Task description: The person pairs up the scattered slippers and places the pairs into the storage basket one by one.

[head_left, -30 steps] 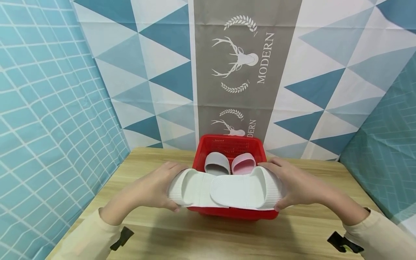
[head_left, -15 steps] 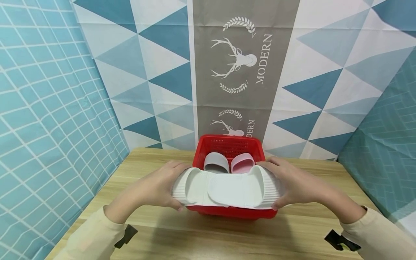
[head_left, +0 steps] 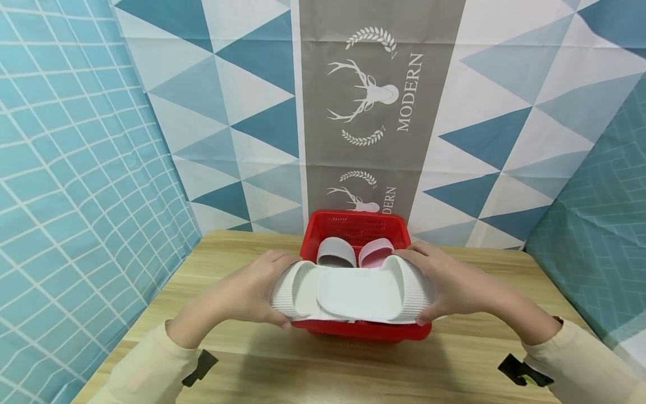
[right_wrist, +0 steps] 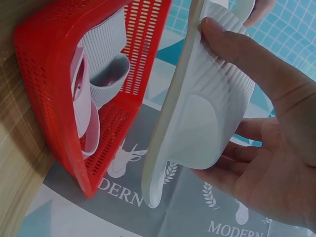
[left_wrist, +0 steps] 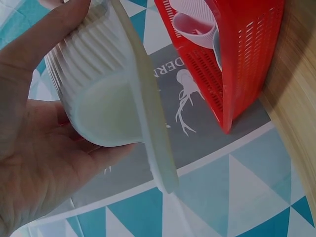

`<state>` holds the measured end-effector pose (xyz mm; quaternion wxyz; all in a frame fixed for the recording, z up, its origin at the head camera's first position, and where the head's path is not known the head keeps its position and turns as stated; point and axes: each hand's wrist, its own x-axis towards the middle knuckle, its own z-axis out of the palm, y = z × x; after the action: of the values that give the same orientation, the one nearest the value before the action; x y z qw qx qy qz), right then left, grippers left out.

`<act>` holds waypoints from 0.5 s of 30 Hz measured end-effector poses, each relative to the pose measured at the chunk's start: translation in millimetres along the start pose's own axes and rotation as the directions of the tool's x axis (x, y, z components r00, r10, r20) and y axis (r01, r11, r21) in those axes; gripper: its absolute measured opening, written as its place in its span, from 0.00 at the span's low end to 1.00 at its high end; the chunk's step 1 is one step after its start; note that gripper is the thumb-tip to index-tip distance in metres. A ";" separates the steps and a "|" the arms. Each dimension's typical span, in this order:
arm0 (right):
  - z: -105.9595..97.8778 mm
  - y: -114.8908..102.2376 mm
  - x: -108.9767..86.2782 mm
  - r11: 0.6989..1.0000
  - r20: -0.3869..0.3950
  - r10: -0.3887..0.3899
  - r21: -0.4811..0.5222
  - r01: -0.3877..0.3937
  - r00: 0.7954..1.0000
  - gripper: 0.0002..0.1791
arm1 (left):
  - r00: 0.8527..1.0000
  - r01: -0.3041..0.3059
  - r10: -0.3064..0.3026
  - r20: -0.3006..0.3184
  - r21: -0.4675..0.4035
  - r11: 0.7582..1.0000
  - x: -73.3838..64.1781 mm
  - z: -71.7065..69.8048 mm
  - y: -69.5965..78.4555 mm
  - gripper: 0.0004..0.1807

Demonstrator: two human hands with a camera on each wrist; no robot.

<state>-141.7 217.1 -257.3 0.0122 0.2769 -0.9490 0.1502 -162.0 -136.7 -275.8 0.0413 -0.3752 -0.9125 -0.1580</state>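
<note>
My left hand (head_left: 257, 289) grips a white slipper (head_left: 285, 294) round its ribbed strap, thumb on the near side. A matching white slipper (head_left: 415, 289) is held the same way by my right hand (head_left: 451, 280). The two lie end to end above the front of a red basket (head_left: 365, 331), and the right one's sole overlaps the left one's. In the left wrist view the left slipper (left_wrist: 111, 106) hangs apart from the basket. Behind the white pair, a grey slipper (head_left: 335, 248) and a pink slipper (head_left: 376, 251) are inside the basket, partly hidden.
The basket stands on a wooden table (head_left: 242, 365) towards its back edge. A patterned cloth (head_left: 252, 140) rises behind it. Tile-patterned sheets stand at the left (head_left: 75, 168) and right (head_left: 600, 224).
My hands have drawn slightly closer together, so the white slippers overlap more. Both hands keep their grip, and the basket stays in about the same place.
</note>
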 end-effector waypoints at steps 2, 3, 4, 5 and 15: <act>-0.4 -0.6 0.5 1.000 -0.004 -0.003 0.002 0.003 1.000 0.55 | 1.000 -0.001 0.001 -0.002 -0.002 1.000 0.4 0.0 0.7 0.50; -0.5 -1.0 0.8 1.000 -0.005 -0.002 0.003 0.002 1.000 0.55 | 1.000 -0.002 0.002 -0.003 -0.003 1.000 0.6 -0.1 1.0 0.50; -0.6 -1.2 1.0 1.000 -0.005 0.000 0.005 0.000 1.000 0.55 | 1.000 -0.002 0.002 -0.003 -0.005 1.000 0.8 -0.3 1.4 0.50; -0.8 -1.5 1.2 1.000 -0.005 0.002 0.006 -0.002 1.000 0.55 | 1.000 -0.002 0.002 -0.003 -0.005 1.000 0.9 -0.4 1.7 0.50; -1.3 -5.6 2.7 1.000 -0.005 0.000 -0.002 0.000 1.000 0.55 | 1.000 -0.009 0.009 -0.005 -0.016 1.000 1.7 1.0 2.8 0.51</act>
<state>-141.2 211.6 -254.2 0.0148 0.2764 -0.9491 0.1501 -161.3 -133.3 -275.7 0.0412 -0.3794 -0.9093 -0.1658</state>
